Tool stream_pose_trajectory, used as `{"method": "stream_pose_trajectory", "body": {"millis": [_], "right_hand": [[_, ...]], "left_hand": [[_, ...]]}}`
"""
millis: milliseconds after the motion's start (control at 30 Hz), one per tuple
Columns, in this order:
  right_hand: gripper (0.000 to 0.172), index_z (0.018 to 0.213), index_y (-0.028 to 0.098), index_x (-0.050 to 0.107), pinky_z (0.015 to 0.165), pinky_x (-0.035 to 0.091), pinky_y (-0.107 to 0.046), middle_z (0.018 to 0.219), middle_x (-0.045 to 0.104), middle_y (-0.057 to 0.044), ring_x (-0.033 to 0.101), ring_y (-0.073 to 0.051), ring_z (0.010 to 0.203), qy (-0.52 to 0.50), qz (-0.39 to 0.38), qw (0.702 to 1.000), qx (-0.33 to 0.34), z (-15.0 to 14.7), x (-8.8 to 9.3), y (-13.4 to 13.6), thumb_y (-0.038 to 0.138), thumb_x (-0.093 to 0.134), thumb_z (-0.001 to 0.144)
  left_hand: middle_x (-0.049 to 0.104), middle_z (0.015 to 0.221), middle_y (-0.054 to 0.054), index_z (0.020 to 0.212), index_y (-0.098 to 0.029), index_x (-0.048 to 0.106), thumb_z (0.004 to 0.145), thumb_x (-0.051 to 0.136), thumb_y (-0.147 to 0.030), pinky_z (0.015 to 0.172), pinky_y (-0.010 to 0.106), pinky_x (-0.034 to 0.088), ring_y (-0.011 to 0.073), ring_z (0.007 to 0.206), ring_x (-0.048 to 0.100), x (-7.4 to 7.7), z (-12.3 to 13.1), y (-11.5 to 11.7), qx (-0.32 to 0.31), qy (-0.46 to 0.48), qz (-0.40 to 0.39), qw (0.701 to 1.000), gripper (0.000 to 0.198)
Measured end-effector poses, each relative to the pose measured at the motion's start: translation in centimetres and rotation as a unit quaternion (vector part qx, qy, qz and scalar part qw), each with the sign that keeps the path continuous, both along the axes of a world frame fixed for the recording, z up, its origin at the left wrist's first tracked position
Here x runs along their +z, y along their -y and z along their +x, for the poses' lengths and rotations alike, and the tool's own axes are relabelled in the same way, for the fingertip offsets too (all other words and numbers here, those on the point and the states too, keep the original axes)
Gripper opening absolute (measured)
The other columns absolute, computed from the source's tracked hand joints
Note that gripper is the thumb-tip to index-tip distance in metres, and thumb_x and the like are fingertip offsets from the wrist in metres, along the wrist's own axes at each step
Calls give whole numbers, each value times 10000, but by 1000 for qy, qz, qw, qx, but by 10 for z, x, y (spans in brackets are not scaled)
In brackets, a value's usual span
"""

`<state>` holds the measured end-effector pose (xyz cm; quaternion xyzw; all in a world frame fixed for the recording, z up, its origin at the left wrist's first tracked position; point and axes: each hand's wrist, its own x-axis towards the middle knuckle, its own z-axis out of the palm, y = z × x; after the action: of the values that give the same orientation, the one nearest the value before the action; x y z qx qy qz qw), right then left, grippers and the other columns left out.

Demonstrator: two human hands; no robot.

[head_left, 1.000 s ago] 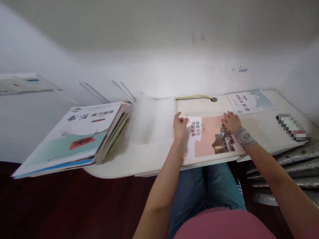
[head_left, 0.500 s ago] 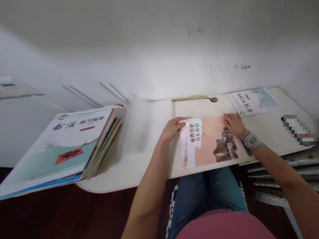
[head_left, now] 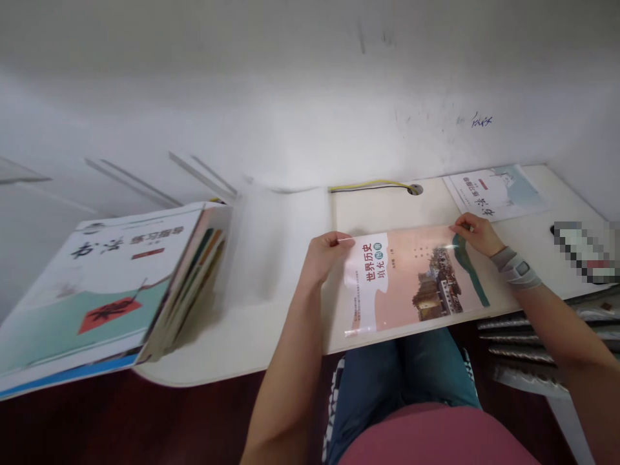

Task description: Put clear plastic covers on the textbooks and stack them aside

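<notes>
1. Two hands in view. Left hand (head_left: pixel 325 255) pinches the far left corner of the pink booklet (head_left: pixel 397 278); right hand (head_left: pixel 478 234) pinches its far edge toward the right. Fingertips under the edge are hidden, so exact finger count on each grip can't be told.
2. Pink booklet, one: cover up, at the near edge of the worktop (head_left: pixel 232 349), between the hands. Glare on the cover; smallest print unreadable.
3. Stack of books, one (head_left: pixel 126 271), left end of the worktop, cut off by the left frame edge. Page edges blurred, can't count the volumes.
4. Clear sheets (head_left: pixel 266 245) right of the stack: washed out, number and outline unclear.
5. White-and-green booklet, one (head_left: pixel 501 190), far right, flat, beyond the right hand.
6. Phone-like object, one (head_left: pixel 581 248), right end, masked by pixelation.
7. Yellow cable, one (head_left: pixel 372 185), along the far side, running to one round hole (head_left: pixel 415 190).
8. Grey wristband, one (head_left: pixel 519 268), on the right wrist.
</notes>
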<state>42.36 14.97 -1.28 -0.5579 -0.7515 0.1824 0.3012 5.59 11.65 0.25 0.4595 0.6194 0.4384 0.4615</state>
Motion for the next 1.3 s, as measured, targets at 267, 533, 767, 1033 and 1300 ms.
{"method": "stream_pose_trajectory", "body": {"millis": [267,533,767,1033,1300], "right_hand": [[390,622,193,551,514,344,-253,543,511,23,458,-127,543,-46,-82,996,1,-4,27,-16,571,556,720],[454,482,207,425,477,289,-260,415,356,54,391,-106,450,-4,-170,983,-67,-10,11,-32,536,523,780],[410,720,161,648,677,410,-306,773,668,-102,616,-218,772,226,-103,958,-140,-22,-9,-35,498,463,863],[462,884,145,684,734,438,-322,977,698,-146,639,-257,908,291,-159,936,-120,-27,-3,-33,523,418,882],[472,985,124,671,746,438,-333,1016,691,-169,639,-271,947,313,-162,926,-137,-33,4,-32,502,401,907]], "left_hand": [[474,484,-54,577,-170,559,592,737,-398,492,224,347,74,466,411,-10,1,-7,3,101,8,995,290],[363,439,-40,488,-216,408,740,558,-431,464,250,246,109,458,340,-20,7,-14,33,-216,15,976,364],[648,758,115,731,-180,603,819,456,-376,627,332,400,251,721,589,-14,20,-14,-28,-437,-41,898,260],[452,1405,189,1325,-111,456,898,373,-228,1007,454,365,317,1285,409,0,58,-3,-97,-600,106,787,451],[370,1487,136,1381,-130,405,949,210,-523,1068,532,270,335,1360,304,-10,126,-9,-323,-559,135,752,615]]}}
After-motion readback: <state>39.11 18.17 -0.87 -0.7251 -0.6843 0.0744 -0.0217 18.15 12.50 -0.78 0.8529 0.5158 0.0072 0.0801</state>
